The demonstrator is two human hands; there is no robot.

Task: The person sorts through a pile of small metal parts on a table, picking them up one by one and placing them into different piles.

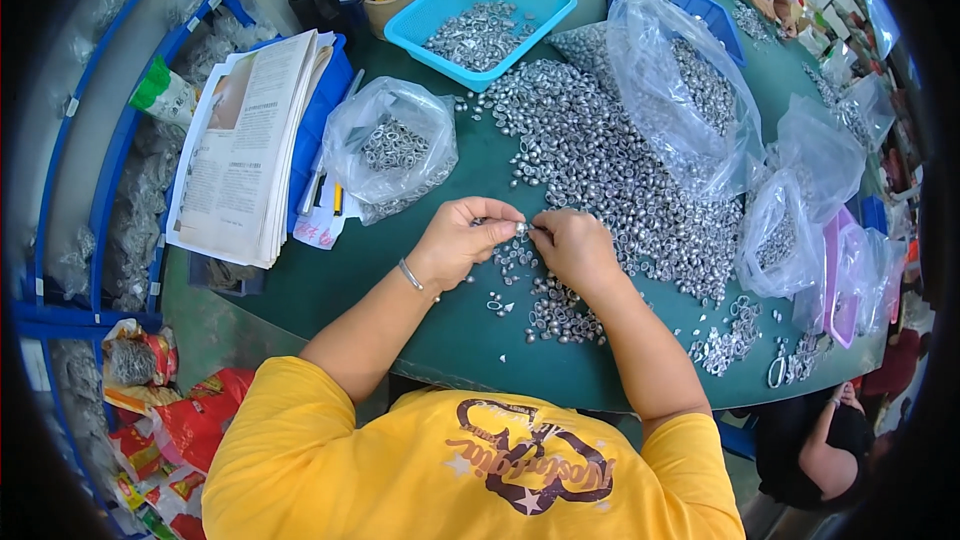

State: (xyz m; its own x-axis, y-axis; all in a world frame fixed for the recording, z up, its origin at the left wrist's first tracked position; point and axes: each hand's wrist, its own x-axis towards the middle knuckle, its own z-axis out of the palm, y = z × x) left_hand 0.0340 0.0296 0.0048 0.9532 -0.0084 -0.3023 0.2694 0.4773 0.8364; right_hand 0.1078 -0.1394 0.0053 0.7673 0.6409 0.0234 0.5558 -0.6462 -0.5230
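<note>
Green table (330,285), big heap of small silver metal parts (610,165) mid-surface. Clear plastic bags (690,80) along right edge, cyan basket (478,15) at far edge. Left hand (462,238) and right hand (572,245) pinch one silver part (521,228) between fingertips, near front edge.

Open magazine (240,145) at left; turquoise basket (480,15) beyond; pen cup (385,2) beside it
</note>
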